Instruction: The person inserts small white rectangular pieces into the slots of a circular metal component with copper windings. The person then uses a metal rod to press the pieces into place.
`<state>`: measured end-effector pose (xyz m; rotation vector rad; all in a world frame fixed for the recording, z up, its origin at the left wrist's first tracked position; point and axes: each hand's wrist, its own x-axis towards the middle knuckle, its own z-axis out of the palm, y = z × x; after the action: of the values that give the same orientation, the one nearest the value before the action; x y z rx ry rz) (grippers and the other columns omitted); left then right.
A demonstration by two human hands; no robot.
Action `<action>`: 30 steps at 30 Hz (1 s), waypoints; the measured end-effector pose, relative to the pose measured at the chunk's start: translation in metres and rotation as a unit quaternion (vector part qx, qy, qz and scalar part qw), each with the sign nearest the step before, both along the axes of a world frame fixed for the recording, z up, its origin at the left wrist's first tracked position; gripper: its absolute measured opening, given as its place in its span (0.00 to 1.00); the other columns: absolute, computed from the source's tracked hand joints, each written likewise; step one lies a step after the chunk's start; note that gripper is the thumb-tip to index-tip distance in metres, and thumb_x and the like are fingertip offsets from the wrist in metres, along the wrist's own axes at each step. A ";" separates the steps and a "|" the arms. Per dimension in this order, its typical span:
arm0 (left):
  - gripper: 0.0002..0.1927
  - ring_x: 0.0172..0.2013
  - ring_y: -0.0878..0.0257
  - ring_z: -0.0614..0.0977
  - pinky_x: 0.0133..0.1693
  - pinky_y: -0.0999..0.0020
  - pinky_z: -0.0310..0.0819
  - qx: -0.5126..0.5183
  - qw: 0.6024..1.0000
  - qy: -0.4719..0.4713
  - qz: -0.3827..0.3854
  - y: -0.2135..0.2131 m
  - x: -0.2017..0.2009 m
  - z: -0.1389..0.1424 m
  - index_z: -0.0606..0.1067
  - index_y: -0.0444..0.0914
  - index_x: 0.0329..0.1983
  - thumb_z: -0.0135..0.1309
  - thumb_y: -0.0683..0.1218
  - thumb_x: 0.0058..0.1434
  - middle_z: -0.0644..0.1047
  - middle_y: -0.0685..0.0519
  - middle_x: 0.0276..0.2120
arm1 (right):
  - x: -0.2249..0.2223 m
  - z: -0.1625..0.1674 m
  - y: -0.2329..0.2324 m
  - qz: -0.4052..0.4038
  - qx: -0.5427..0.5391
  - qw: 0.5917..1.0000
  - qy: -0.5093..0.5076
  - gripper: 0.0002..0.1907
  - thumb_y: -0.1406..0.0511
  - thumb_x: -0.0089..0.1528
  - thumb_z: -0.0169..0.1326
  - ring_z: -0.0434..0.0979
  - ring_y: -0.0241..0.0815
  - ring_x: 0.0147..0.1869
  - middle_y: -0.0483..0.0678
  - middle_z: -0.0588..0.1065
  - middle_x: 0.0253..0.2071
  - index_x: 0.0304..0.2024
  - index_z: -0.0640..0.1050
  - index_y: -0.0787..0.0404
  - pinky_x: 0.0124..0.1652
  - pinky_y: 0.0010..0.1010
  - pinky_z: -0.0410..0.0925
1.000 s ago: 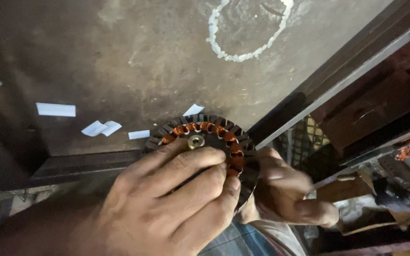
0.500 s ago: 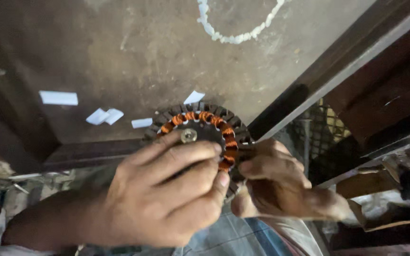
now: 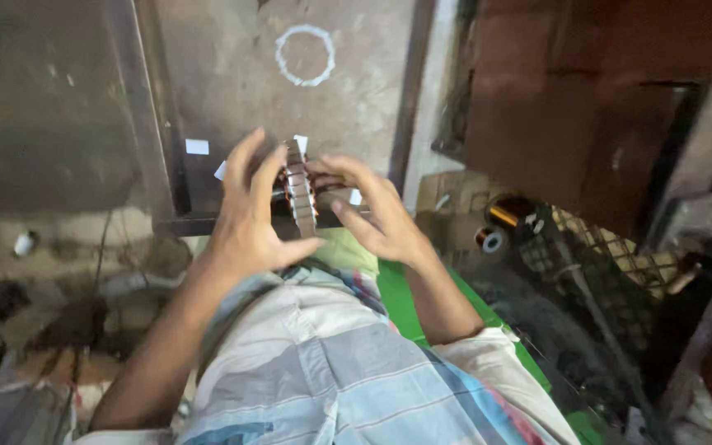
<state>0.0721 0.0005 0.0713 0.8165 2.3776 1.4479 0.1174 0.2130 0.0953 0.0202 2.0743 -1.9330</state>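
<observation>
Nearest the camera: lap in a pale blue, white and grey checked cloth (image 3: 348, 371), with a bright green mat (image 3: 447, 305) showing under it on the right. Both forearms reach forward over the lap.

Left hand (image 3: 249, 214) has its fingers spread and curled, palm pressed against the left face of a round motor stator with copper-orange windings and grey steel laminations (image 3: 300, 194). Right hand (image 3: 368, 210) is also spread, fingertips touching the right face of the stator. So both hands clamp the stator between them, edge-on to the camera, its rim pointing up. The stator is held in the air above the lap, just in front of the near edge of a dark worn metal table (image 3: 232, 91).

On the table, close to its near edge, lie small white paper strips (image 3: 197, 147); a few more sit right behind the hands, partly hidden. Further back, toward the middle of the table, is a white chalk circle (image 3: 305, 55) drawn on the surface.

Right of the table, on the floor: a spool of copper wire (image 3: 506, 214) and a smaller dark spool (image 3: 490, 240) just beside it, next to a black wire-mesh guard (image 3: 587, 255). Behind them stands a dark brown wooden panel (image 3: 587, 99). Left floor area is dim clutter, details unclear.
</observation>
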 end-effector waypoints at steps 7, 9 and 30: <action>0.60 0.61 0.45 0.72 0.62 0.54 0.69 0.089 0.996 -0.001 -0.024 0.021 0.020 -0.011 0.60 0.37 0.69 0.80 0.49 0.32 0.66 0.39 0.62 | 0.027 0.041 0.023 -0.106 -0.156 0.982 0.020 0.24 0.64 0.70 0.48 0.78 0.46 0.60 0.54 0.75 0.60 0.67 0.68 0.66 0.62 0.38 0.68; 0.60 0.57 0.51 0.75 0.59 0.57 0.74 0.112 0.992 -0.059 -0.001 0.021 0.022 -0.003 0.59 0.39 0.69 0.79 0.49 0.33 0.69 0.43 0.59 | 0.040 0.046 0.032 -0.170 -0.134 0.976 0.024 0.22 0.63 0.71 0.48 0.79 0.45 0.58 0.55 0.77 0.57 0.65 0.70 0.67 0.59 0.36 0.69; 0.62 0.64 0.41 0.66 0.64 0.46 0.65 0.148 0.958 0.128 -0.208 0.279 0.074 0.166 0.58 0.43 0.66 0.80 0.54 0.28 0.62 0.36 0.63 | 0.166 0.209 0.237 -0.171 0.144 0.948 0.228 0.41 0.79 0.57 0.51 0.81 0.53 0.53 0.61 0.69 0.67 0.72 0.54 0.67 0.48 0.37 0.75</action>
<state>0.1458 0.2798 0.2373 1.5568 1.9926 1.6057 0.2836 0.4497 0.3042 -0.0039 2.8127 -1.9389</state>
